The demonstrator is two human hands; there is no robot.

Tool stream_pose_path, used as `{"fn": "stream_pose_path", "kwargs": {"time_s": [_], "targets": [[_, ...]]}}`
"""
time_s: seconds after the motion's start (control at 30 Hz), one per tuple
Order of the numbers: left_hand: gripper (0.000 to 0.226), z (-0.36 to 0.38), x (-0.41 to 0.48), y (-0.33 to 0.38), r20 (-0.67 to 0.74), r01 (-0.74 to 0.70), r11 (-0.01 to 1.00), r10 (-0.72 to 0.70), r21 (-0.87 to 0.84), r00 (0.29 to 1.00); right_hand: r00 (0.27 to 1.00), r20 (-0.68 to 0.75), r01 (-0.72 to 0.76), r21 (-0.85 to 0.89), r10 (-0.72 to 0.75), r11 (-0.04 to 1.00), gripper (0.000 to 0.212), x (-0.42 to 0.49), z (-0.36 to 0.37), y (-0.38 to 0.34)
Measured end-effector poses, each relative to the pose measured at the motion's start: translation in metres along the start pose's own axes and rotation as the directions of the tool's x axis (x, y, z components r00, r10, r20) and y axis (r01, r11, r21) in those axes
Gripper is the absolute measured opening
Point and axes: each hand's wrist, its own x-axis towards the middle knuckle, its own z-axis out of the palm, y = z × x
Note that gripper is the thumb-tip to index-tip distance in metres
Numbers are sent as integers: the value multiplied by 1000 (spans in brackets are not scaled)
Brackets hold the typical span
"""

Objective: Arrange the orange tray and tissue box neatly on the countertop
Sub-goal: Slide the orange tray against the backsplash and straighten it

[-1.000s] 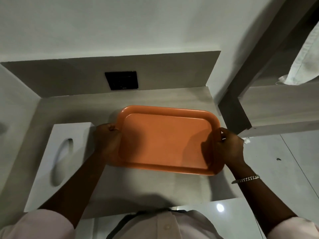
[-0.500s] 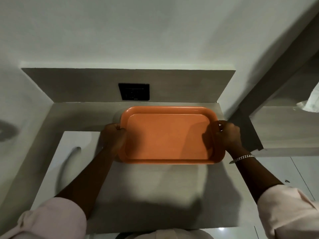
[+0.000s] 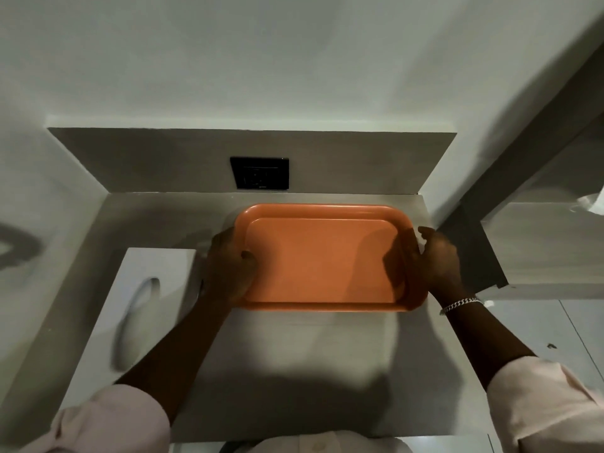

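An empty orange tray [image 3: 320, 259] lies flat on the grey countertop [image 3: 294, 354], towards its back right, with its long side parallel to the backsplash. My left hand [image 3: 228, 266] grips the tray's left short edge, thumb over the rim. My right hand [image 3: 434, 263] holds the right short edge, with a bracelet on that wrist. A white tissue box [image 3: 143, 308] with an oval slot sits to the left of the tray, close to my left forearm.
A black wall socket [image 3: 260, 173] is set in the backsplash just behind the tray. A wooden ledge and dark post [image 3: 474, 253] rise right of the counter. Walls close in the counter on the left and at the back. Tiled floor shows lower right.
The tray has gone from tilted and skewed to lying square against the back of the counter. Both hands stayed on its ends. My view has shifted forward over the counter.
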Motion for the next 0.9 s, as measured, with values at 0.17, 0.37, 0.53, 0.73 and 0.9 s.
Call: {"fn": "stream_pose_path", "kwargs": {"time_s": [0.17, 0.37, 0.53, 0.73, 0.9], "targets": [[70, 42, -55, -12, 2, -414, 865, 431, 285, 902, 943, -25, 328, -117, -333, 937, 64, -64, 18, -19], [79, 85, -102, -34, 150, -549, 749, 535, 371, 832, 867, 144, 498, -213, -477, 840, 74, -133, 71, -11], [81, 93, -103, -49, 220, -552, 714, 510, 431, 832, 852, 219, 523, -349, -475, 777, 72, -143, 91, 2], [81, 97, -92, -44, 214, -532, 719, 491, 447, 844, 852, 208, 523, -395, -481, 756, 77, -128, 98, 1], [80, 99, -76, -37, 181, -515, 729, 491, 450, 852, 858, 210, 514, -392, -470, 763, 77, -111, 99, -6]]}}
